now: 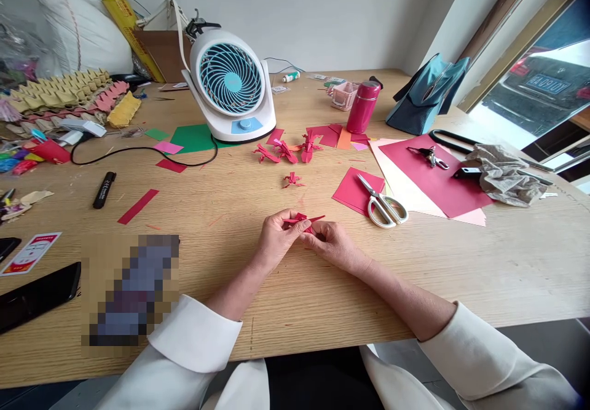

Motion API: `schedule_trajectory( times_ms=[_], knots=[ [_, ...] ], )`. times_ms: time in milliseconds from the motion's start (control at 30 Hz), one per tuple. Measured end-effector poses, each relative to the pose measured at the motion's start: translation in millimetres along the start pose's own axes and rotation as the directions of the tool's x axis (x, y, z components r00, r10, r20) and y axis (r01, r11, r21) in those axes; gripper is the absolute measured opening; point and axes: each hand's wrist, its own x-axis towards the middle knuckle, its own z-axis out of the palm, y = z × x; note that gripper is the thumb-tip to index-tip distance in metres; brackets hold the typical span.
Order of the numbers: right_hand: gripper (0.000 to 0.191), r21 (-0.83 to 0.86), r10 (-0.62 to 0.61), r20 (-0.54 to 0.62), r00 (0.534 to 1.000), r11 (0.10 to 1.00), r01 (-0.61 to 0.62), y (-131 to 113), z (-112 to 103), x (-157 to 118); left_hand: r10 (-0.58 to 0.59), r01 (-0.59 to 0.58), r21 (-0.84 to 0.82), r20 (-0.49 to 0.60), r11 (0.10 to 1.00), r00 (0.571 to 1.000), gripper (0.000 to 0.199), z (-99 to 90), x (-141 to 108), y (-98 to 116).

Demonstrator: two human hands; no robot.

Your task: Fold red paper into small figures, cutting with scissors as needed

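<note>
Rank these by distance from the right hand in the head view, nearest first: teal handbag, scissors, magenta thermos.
1. Scissors: just forward and to the right of the right hand.
2. Magenta thermos: farther forward, slightly right.
3. Teal handbag: far side of the table, right of the thermos.

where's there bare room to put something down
Widest: table at right front, between the large red sheet and right forearm. Smaller: between the red strip and left hand, bar thin scraps. Crowded: around the fan and black phone.
</note>
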Motion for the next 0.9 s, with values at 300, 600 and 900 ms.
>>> schedule_trajectory(
  times_ms=[300,600,900],
  knots=[
    [0.033,0.322,-0.084,-0.042,0.996,0.942,0.093,0.4,-13.2,2.2,0.076,-0.078,0.098,0.023,0.992,0.997,0.024,-8.9,2.3,2.1],
    [0.039,0.323,0.025,-0.107,0.994,0.946,0.011,-1.3,-20.9,2.8,0.485,-0.434,0.515,0.041,0.739,0.874,0.006,-11.6,0.2,3.3],
    [0.028,0.408,0.088,-0.032,0.996,0.911,-0.067,0.9,-21.6,3.6,0.572,-0.561,0.545,0.171,0.623,0.802,0.005,-11.3,-1.8,5.1]
  ],
)
